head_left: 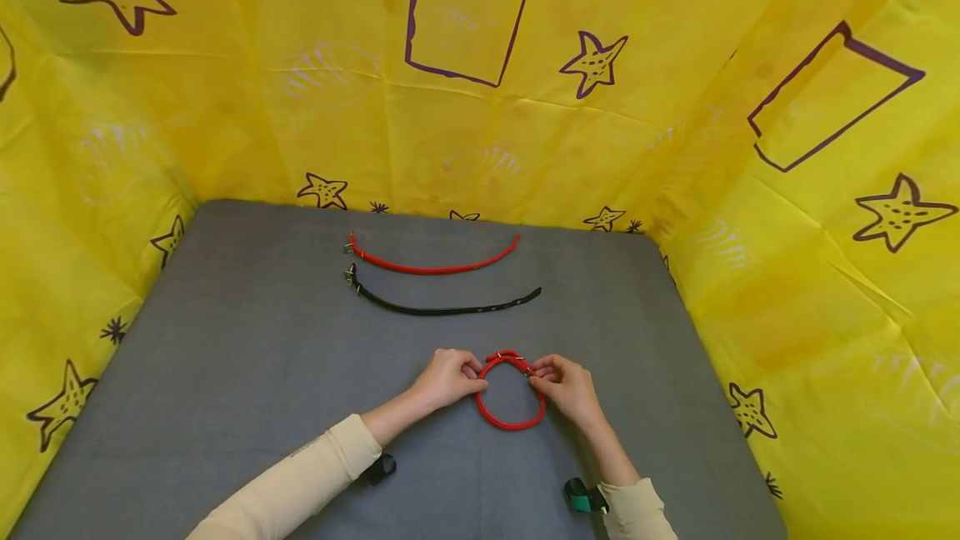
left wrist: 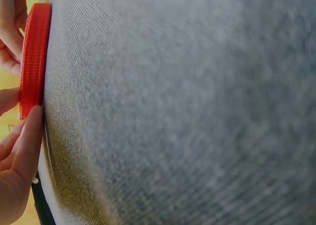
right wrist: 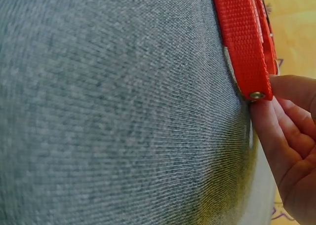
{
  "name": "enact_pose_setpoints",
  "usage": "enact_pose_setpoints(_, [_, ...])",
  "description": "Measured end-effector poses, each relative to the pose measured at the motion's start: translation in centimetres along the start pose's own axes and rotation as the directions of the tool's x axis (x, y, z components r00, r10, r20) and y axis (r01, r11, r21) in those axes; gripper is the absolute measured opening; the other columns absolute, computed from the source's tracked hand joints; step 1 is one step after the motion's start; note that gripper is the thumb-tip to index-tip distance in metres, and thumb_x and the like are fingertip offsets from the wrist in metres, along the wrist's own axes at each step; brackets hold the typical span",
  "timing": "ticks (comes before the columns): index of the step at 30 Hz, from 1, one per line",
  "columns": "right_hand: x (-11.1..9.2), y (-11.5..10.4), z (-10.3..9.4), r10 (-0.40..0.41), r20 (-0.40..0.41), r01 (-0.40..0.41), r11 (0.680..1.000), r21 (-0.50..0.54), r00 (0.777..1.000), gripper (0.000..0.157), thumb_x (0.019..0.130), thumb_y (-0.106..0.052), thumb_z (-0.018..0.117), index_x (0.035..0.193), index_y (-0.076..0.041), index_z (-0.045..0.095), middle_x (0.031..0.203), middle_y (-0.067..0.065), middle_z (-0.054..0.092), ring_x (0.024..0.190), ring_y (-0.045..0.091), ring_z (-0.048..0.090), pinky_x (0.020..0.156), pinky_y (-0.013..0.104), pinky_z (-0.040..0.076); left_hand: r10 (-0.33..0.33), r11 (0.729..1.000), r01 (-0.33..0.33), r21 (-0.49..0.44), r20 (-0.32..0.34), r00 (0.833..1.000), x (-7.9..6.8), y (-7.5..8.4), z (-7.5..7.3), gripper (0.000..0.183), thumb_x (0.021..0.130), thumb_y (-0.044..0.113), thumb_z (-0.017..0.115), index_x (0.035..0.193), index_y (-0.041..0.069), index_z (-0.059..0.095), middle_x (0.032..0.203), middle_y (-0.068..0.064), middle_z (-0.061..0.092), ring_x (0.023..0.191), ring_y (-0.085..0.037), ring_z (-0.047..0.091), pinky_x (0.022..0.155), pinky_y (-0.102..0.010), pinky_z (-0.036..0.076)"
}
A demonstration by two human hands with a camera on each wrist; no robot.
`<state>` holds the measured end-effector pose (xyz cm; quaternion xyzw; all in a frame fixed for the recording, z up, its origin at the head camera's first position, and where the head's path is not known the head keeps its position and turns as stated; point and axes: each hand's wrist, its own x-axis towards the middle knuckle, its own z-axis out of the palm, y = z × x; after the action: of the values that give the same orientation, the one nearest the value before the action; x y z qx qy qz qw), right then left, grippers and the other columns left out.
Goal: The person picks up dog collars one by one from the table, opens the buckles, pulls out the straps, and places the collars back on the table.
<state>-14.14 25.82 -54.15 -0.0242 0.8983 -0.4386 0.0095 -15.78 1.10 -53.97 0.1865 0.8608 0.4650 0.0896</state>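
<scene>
A red collar (head_left: pixel 512 426), closed into a loop with its buckle at the far side, rests on the grey table between both hands. My left hand (head_left: pixel 448 377) pinches the loop's left side between thumb and fingers. On the opposite side, my right hand (head_left: pixel 567 387) pinches it close to the buckle. The right wrist view shows woven red webbing (right wrist: pixel 242 37) with a metal eyelet (right wrist: pixel 257 95) right by the fingertips. In the left wrist view the band (left wrist: pixel 34 57) stands on its edge against the cloth.
Beyond the hands a black collar (head_left: pixel 438 312) lies unfastened, its buckle to the left. Farther back is another red collar (head_left: pixel 427 271), also laid out lengthwise. Yellow patterned cloth (head_left: pixel 480 140) walls the grey tabletop (head_left: pixel 247 340) at the back and sides.
</scene>
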Motion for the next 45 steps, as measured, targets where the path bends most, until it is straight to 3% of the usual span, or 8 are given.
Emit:
enact_pose_setpoints(10, [0.7,-0.5,0.0,-0.075,0.012,0.075,0.996,-0.048,0.997,0.013,0.079,-0.004,0.080,0.087,-0.012,0.074,0.076,-0.006,0.068,0.068,0.008,0.065,0.060,0.022,0.053,0.003,0.999,-0.004,-0.048,-0.033,0.999,-0.1,-0.5,-0.4,0.016,0.075,0.011,0.082,0.087,0.003,0.074,0.071,0.002,0.068,0.062,-0.005,0.062,0.058,-0.020,0.050])
enact_pose_setpoints(20, [2.1,-1.7,0.4,-0.212,-0.001,0.212,0.975,-0.073,0.977,0.013,0.079,-0.004,0.080,0.087,-0.012,0.074,0.076,-0.006,0.069,0.068,0.007,0.065,0.063,0.023,0.055,-0.098,0.992,0.093,-0.082,-0.061,0.993,-0.3,-0.8,-1.9,0.014,0.078,0.016,0.081,0.088,0.008,0.075,0.073,0.004,0.069,0.065,-0.005,0.062,0.058,-0.023,0.050])
enact_pose_setpoints(27, [3.3,-3.5,0.7,-0.259,0.005,0.259,0.963,-0.072,0.966,0.013,0.081,-0.006,0.079,0.089,-0.014,0.074,0.076,-0.009,0.069,0.069,0.005,0.065,0.065,0.023,0.055,-0.165,0.977,0.149,-0.154,-0.099,0.981,-0.3,-1.0,-3.9,0.021,0.079,0.024,0.082,0.092,0.010,0.075,0.079,0.004,0.071,0.071,-0.007,0.066,0.064,-0.026,0.052])
enact_pose_setpoints(30, [3.8,-4.5,0.8,-0.295,0.002,0.294,0.954,-0.064,0.956,0.014,0.080,-0.006,0.079,0.089,-0.015,0.074,0.076,-0.010,0.069,0.071,0.004,0.065,0.066,0.026,0.056,-0.205,0.942,0.184,-0.281,-0.048,0.978,-0.3,-1.1,-4.9,0.026,0.081,0.023,0.081,0.099,0.005,0.074,0.085,-0.002,0.073,0.074,-0.011,0.069,0.067,-0.027,0.055])
enact_pose_setpoints(35, [4.5,-6.1,1.2,-0.363,-0.005,0.363,0.931,-0.036,0.932,0.014,0.080,-0.005,0.079,0.091,-0.014,0.074,0.078,-0.009,0.069,0.072,0.006,0.065,0.068,0.036,0.057,-0.279,0.796,0.272,-0.541,0.070,0.958,-0.4,-1.6,-6.4,0.034,0.084,0.016,0.078,0.110,-0.004,0.069,0.097,-0.016,0.072,0.086,-0.027,0.071,0.075,-0.036,0.059])
enact_pose_setpoints(37, [4.7,-6.7,1.4,-0.380,-0.001,0.380,0.925,-0.023,0.925,0.014,0.081,-0.005,0.079,0.091,-0.014,0.074,0.079,-0.009,0.069,0.073,0.006,0.065,0.068,0.036,0.057,-0.298,0.758,0.288,-0.585,0.082,0.951,-0.5,-1.8,-7.0,0.036,0.084,0.016,0.079,0.111,-0.005,0.068,0.101,-0.019,0.071,0.092,-0.031,0.070,0.078,-0.039,0.058])
enact_pose_setpoints(40, [5.1,-7.6,1.6,-0.386,0.008,0.386,0.923,-0.003,0.923,0.014,0.082,-0.006,0.079,0.092,-0.014,0.074,0.080,-0.008,0.070,0.074,0.006,0.066,0.068,0.034,0.057,-0.306,0.740,0.284,-0.610,0.071,0.949,-0.7,-1.9,-7.9,0.037,0.083,0.016,0.080,0.110,-0.006,0.068,0.101,-0.018,0.072,0.095,-0.033,0.069,0.079,-0.040,0.058])
enact_pose_setpoints(45, [5.4,-8.6,1.9,-0.379,0.021,0.379,0.925,0.037,0.925,0.013,0.083,-0.007,0.078,0.093,-0.014,0.074,0.082,-0.007,0.070,0.075,0.007,0.066,0.070,0.039,0.057,-0.295,0.735,0.265,-0.624,0.058,0.954,-1.1,-1.8,-9.1,0.038,0.083,0.015,0.080,0.111,-0.006,0.068,0.105,-0.023,0.069,0.098,-0.034,0.068,0.079,-0.040,0.057])
